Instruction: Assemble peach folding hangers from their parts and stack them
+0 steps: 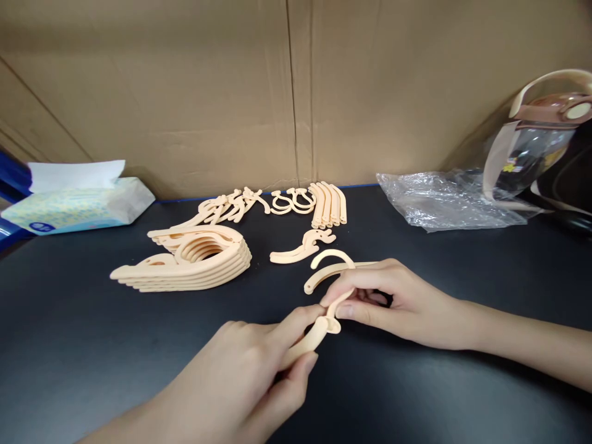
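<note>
Low over the table's middle, my left hand [245,370] is closed round a cream plastic hanger arm [309,341], pinched between thumb and fingers. My right hand [398,302] grips a curved cream hanger hook [341,254], its round flange [333,325] touching the end of that arm. The hook's curl rises above the right fingers. Whether the hook's end sits inside the arm cannot be made out. Just behind my right hand lies a loose curved arm [324,276], partly hidden by the fingers. A short pair of notched arm pieces [303,246] rests farther back.
A stack of hangers [194,271] stands at left. Behind it lie a heap of arm pieces [229,206], loose hooks [293,202] and a row of curved arms [328,205]. A tissue pack [83,206] is far left; a clear plastic bag [425,200] and a bottle [539,154] are right. Cardboard [208,92] walls the back.
</note>
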Motion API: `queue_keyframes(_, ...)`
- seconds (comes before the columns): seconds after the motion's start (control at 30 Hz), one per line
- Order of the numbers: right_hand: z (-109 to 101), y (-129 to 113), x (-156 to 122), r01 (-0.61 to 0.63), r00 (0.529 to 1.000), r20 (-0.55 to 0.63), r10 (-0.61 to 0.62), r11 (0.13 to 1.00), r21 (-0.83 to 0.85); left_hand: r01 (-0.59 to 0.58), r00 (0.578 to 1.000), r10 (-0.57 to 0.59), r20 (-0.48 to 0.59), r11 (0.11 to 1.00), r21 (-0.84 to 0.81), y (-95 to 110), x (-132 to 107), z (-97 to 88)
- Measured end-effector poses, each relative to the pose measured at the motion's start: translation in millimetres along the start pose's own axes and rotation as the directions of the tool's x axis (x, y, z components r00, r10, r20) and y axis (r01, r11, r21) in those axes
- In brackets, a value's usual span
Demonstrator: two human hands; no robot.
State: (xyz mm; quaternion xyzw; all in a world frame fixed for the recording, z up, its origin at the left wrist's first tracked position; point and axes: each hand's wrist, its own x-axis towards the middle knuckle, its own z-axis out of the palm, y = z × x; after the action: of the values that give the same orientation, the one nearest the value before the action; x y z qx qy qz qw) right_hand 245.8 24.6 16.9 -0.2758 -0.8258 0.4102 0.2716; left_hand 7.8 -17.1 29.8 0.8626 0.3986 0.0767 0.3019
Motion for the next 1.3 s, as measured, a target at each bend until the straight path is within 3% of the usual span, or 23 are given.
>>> queue_keyframes(0.13, 0.9, 4.4, -4.1, 0.08, 0.99, -0.101, -0.099, 0.98, -0.183, 0.136, 0.99, -0.11, 0.091, 0.914, -0.382, -3.9, 0.7, -6.2)
queue_keyframes(0.27, -4.1, 12.3, -1.5, 0.171, 0.943, -0.186, -0.276, 0.882, -0.439, 0.157, 0.988, -0.11, 0.112, 0.653, -0.741, -13.0, 3.9, -5.5)
queue_keyframes(0.4, -7.9, 16.3, 1.9, 0.135, 0.95, -0.134, -0.282, 0.757, -0.639, 0.16, 0.983, -0.151, 0.106, 0.411, -0.897, -18.8, 6.4, -5.0)
queue_keyframes(0.5, -7.0, 15.8, 2.2, 0.099, 0.967, -0.092, -0.239, 0.681, -0.726, 0.158, 0.982, -0.147, 0.116, 0.326, -0.932, -23.3, 7.7, -4.9)
queue_keyframes(0.63, -6.2, 15.1, 2.4, 0.083, 0.979, -0.058, -0.194, 0.646, -0.759, 0.114, 0.992, -0.084, 0.093, 0.294, -0.949, -23.5, 8.0, -5.9)
queue_keyframes(0.8, -7.9, 16.9, 3.4, 0.096, 0.981, -0.036, -0.19, 0.64, -0.763, 0.133, 0.976, -0.203, 0.08, 0.265, -0.955, -12.5, 6.2, -9.1)
queue_keyframes(0.97, -6.9, 15.6, 5.5, 0.115, 0.981, -0.004, -0.191, 0.608, -0.786, 0.097, 0.984, -0.168, 0.052, 0.274, -0.957, -17.5, 10.7, -5.6)
queue_keyframes(1.03, -5.9, 14.2, 6.3, 0.126, 0.981, 0.006, -0.196, 0.606, -0.785, 0.121, 0.983, -0.172, 0.069, 0.314, -0.942, -19.6, 12.5, -5.6)
queue_keyframes(1.17, -5.1, 13.0, 6.0, 0.14, 0.974, -0.002, -0.228, 0.608, -0.781, 0.198, 0.955, -0.288, 0.071, 0.44, -0.876, -14.8, 11.1, -10.6)
queue_keyframes(1.3, -5.5, 13.8, 3.5, 0.17, 0.956, -0.026, -0.292, 0.626, -0.761, 0.243, 0.935, -0.345, 0.083, 0.454, -0.857, -13.7, 8.2, -11.6)
